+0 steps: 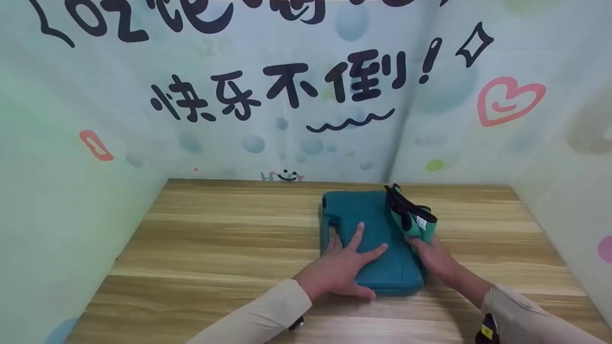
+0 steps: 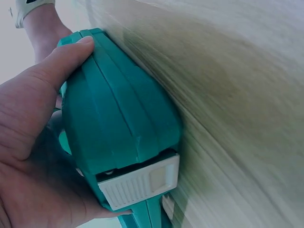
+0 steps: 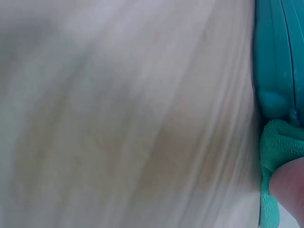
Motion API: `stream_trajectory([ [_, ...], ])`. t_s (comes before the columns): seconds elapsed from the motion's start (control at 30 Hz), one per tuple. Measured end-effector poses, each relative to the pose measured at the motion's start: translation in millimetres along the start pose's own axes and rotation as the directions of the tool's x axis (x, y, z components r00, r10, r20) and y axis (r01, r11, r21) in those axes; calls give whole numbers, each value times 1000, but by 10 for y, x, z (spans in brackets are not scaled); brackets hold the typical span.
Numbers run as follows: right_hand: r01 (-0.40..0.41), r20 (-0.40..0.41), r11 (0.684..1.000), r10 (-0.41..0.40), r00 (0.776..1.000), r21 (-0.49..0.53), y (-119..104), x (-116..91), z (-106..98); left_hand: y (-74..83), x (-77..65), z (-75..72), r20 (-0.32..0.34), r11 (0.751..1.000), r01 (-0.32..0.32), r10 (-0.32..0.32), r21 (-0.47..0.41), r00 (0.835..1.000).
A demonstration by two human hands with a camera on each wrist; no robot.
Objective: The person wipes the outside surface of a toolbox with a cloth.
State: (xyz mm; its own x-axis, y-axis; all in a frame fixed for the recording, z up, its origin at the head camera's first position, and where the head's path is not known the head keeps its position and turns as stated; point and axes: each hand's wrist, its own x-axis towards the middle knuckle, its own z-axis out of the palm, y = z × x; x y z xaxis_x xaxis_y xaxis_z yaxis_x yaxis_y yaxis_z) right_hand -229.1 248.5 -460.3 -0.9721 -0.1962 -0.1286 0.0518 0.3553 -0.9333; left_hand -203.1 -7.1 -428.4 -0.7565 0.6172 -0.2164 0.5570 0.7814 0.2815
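A teal plastic carrying case (image 1: pixel 368 210) lies flat on the table, with a handle opening in its left side. My left hand (image 1: pixel 339 267) rests spread across the lower left of its lid. In the left wrist view the thumb lies along the case's edge, near a white ribbed latch (image 2: pixel 142 183). My right hand (image 1: pixel 437 260) grips a green cloth (image 1: pixel 423 231) with black edging and a white label, against the case's right side. Up close in the right wrist view, a fingertip (image 3: pixel 289 187) presses the cloth (image 3: pixel 280 142) by the case's side (image 3: pixel 273 61).
The wood-grain table (image 1: pixel 215 248) runs back to a pale printed curtain (image 1: pixel 287 138), which also closes in both sides. The case lies right of the table's middle, near the back. Wood surface extends to its left and right.
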Motion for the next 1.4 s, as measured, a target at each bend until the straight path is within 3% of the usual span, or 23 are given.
stream_trajectory([
  [0.3, 73, -65, 996, -70, 995, 42, 52, -176, 114, -38, -5, 25, -22, 1000, -10, 10, -3, 1000],
  [0.57, 45, -90, 997, -40, 995, 55, 22, -349, 230, -85, 16, 45, -33, 1000, -4, 4, 12, 999],
  [0.83, 24, -207, 991, 4, 978, 135, -59, -502, 403, -114, 24, 31, -35, 1000, -24, 24, 3, 999],
  [1.17, -78, -207, 976, 122, 971, 205, -131, -426, 378, -133, 33, 5, -49, 997, -59, 62, 52, 997],
  [1.4, -161, -143, 960, 197, 970, 229, -138, -248, 218, -129, 39, -26, -12, 998, -56, 56, -13, 998],
])
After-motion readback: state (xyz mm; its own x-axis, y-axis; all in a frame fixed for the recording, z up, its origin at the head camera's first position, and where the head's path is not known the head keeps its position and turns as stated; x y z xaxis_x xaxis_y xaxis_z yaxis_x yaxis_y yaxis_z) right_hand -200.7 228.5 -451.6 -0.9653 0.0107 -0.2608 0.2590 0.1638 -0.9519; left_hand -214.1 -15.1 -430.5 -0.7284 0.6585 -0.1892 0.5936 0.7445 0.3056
